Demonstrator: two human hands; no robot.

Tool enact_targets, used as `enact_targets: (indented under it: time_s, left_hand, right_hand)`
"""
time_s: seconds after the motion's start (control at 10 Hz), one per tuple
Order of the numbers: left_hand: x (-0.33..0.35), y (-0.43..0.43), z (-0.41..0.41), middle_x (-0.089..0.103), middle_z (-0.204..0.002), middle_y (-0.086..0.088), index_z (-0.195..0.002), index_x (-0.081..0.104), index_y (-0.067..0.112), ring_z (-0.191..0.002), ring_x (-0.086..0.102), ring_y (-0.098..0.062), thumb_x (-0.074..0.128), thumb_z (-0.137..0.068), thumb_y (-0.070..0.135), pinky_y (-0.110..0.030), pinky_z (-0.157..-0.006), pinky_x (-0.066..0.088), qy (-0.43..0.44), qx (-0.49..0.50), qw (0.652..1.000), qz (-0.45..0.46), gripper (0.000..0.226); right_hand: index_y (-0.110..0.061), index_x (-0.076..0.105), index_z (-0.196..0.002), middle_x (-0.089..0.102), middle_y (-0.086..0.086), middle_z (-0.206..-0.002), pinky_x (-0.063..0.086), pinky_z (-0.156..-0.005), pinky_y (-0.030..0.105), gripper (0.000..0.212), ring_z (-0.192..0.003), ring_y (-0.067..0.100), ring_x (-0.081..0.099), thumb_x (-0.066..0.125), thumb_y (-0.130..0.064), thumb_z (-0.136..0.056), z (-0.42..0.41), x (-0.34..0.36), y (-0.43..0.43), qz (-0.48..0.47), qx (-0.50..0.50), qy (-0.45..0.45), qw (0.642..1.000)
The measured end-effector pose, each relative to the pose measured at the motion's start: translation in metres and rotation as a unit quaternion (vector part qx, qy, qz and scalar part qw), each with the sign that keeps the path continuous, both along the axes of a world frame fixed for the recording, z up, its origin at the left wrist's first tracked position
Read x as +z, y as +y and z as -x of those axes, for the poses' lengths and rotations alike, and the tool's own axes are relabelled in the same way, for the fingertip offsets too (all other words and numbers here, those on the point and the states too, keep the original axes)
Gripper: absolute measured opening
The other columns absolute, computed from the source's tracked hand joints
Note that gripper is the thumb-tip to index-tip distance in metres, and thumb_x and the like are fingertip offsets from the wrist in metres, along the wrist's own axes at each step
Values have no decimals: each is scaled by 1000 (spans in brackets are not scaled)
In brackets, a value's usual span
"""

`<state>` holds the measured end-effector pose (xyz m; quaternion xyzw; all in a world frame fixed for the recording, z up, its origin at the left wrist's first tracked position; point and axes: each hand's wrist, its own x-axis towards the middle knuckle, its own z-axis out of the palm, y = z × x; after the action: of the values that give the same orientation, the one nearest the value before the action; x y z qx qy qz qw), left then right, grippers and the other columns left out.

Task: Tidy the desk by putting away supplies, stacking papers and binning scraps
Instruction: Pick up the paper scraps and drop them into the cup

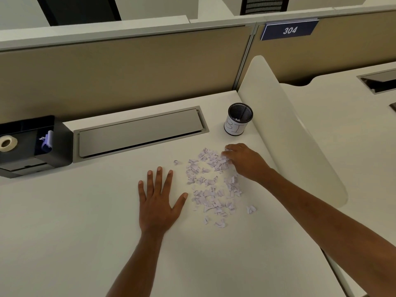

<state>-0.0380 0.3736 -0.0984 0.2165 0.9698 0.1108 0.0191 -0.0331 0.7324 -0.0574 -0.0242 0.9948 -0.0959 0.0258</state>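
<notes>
Looking down in the head view: one white desk, two bare hands on it, both forearms coming in from the bottom edge.

Left hand: flat, palm down on the desk, all five fingers spread wide and straight, holding nothing. It sits just left of the scraps, thumb tip near the pile's edge.

Right hand: at the far right corner of the pile, knuckles up, fingers curled in tight over a few pieces, white bits showing at the fingertips.

Paper scraps: one loose scatter of small torn white pieces with dark writing, too many to count, dozens. They lie on the desk between the two hands. Three clear strays: one off the left side, one off the lower right, one at the near edge.

Mesh cup: one, black, upright, paper label with hand-drawn letters "BI" showing. It stands just beyond the right hand, not touching it. A little white shows inside; contents unclear.

Desk organiser: one, black, at the far left edge. One tape roll and one purple clip-like item sit in it.

Grey cable flap: one, closed, set in the desk along the back.

Tan partition behind, one blue sign reading 304. One curved white divider on the right, a second desk past it.
</notes>
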Motion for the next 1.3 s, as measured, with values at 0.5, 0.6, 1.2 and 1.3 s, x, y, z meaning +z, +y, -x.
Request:
enact_targets:
  time_s: [0.5,0.6,1.2,1.3]
  left_hand:
    - [0,0,0,-3,-185,0,-175,10,32,-171,-8,-27,28,-103,82,-62,-136,9,-1,-1,1000,-5,90]
    - [0,0,0,-3,-185,0,-175,10,32,-171,-8,-27,27,-102,82,-61,-136,9,-1,0,1000,-4,90]
    - [0,0,0,0,-185,-1,-175,14,30,-171,-5,-29,32,-103,80,-63,-136,10,4,0,1000,-15,89]
    - [0,0,0,-1,-185,-1,-175,13,31,-171,-6,-28,32,-103,80,-63,-136,10,3,-1,1000,-12,89]
  right_hand:
    - [-9,83,-89,78,8,-90,58,-69,36,23,-77,24,71,65,5,-85,-8,-3,12,68,-142,-4,988]
    - [-10,85,-86,80,0,-81,57,-69,19,18,-70,13,74,74,3,-82,-6,16,16,233,-260,35,936]
    - [0,81,-98,78,24,-93,65,-82,35,23,-79,25,76,89,-5,-78,59,106,53,500,-314,56,806]
    - [-3,82,-94,79,22,-88,65,-80,34,19,-74,23,76,89,-4,-76,76,114,58,461,-315,62,827]
